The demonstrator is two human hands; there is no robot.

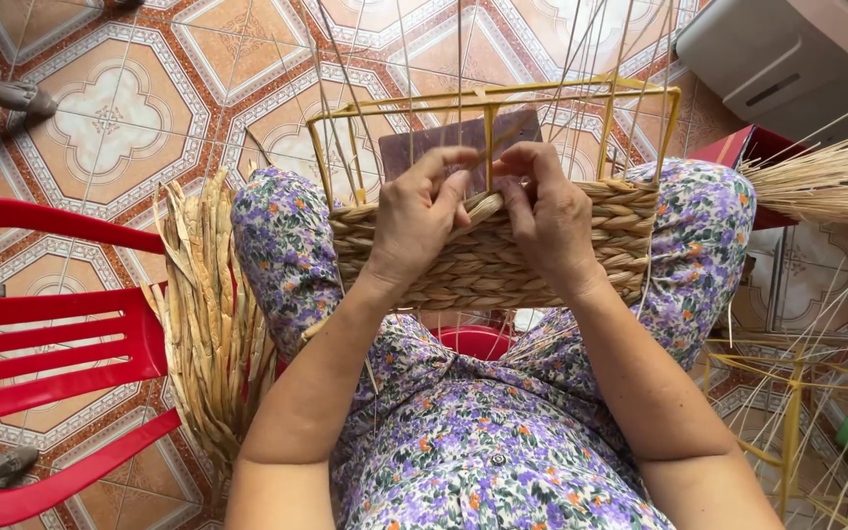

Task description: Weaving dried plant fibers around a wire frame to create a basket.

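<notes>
Weaving goes best here with the strand kept taut and pressed flat against the row below. The left hand (pixel 414 221) and right hand (pixel 547 216) both pinch a flat straw strand (pixel 488 206) at the top edge of the half-woven basket (pixel 483 260), which rests on the person's knees around a yellow wire frame (pixel 488 98). Inside it, only upright stakes and a dark board (pixel 414 147) show.
</notes>
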